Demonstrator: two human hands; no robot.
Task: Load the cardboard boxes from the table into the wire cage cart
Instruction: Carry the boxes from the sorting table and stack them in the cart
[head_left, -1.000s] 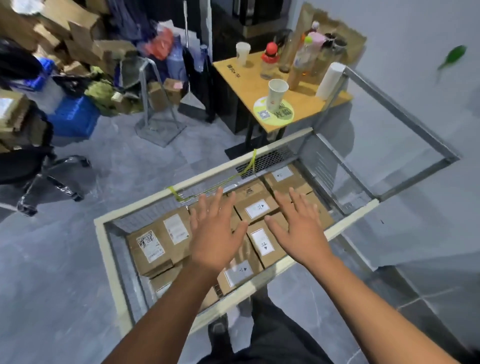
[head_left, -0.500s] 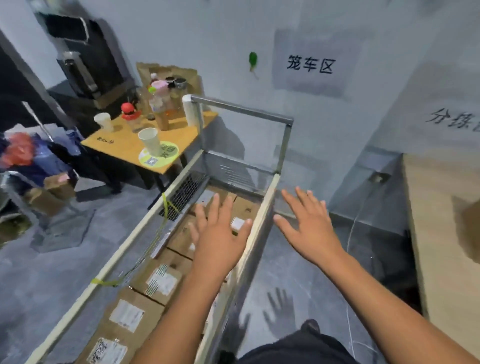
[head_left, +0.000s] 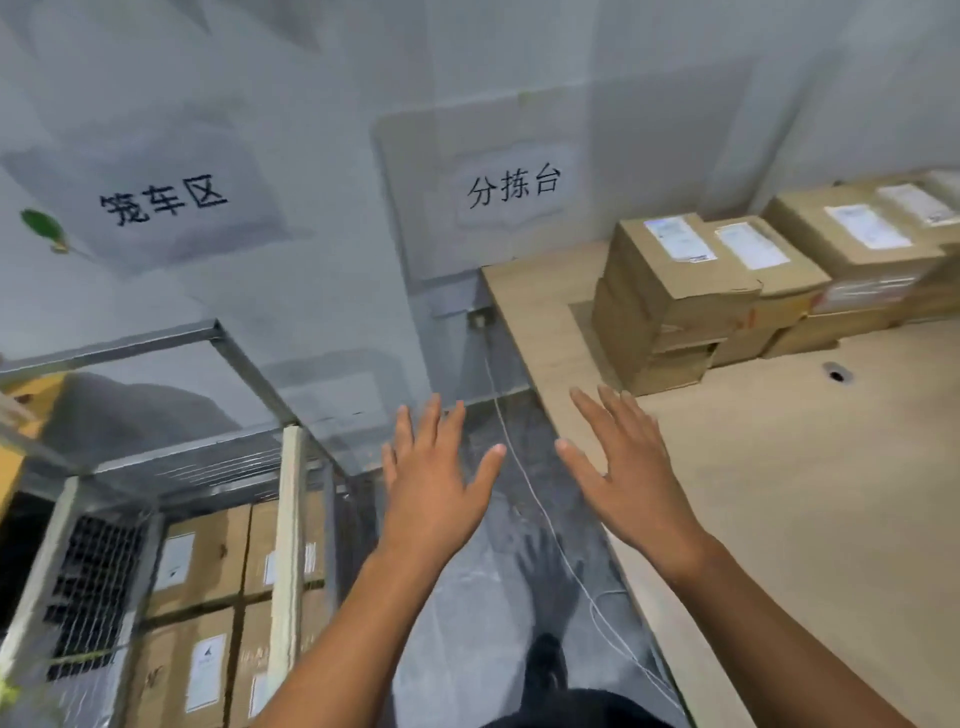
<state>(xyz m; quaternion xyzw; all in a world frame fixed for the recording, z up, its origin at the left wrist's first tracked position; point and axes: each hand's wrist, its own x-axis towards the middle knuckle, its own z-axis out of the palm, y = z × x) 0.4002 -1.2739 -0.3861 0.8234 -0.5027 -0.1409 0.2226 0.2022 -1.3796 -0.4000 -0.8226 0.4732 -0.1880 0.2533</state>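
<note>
Brown cardboard boxes (head_left: 675, 291) with white labels stand stacked at the back of the light wooden table (head_left: 810, 519) on the right. The wire cage cart (head_left: 288, 525) is at the lower left, and several labelled boxes (head_left: 200, 561) lie flat inside it. My left hand (head_left: 431, 483) hovers over the floor gap between cart and table, fingers straight and spread, holding nothing. My right hand (head_left: 623, 462) is above the table's left edge, fingers also straight and empty, a short way in front of the nearest stack.
A grey wall with two paper signs (head_left: 514, 187) rises behind. A thin white cable (head_left: 524, 478) runs down the dark floor between cart and table. A small round hole (head_left: 836, 374) sits in the tabletop. An orange table edge (head_left: 31, 400) shows at far left.
My view has swung right from the cart to the table. Both empty hands have moved from above the cart's boxes toward the table's stacks.
</note>
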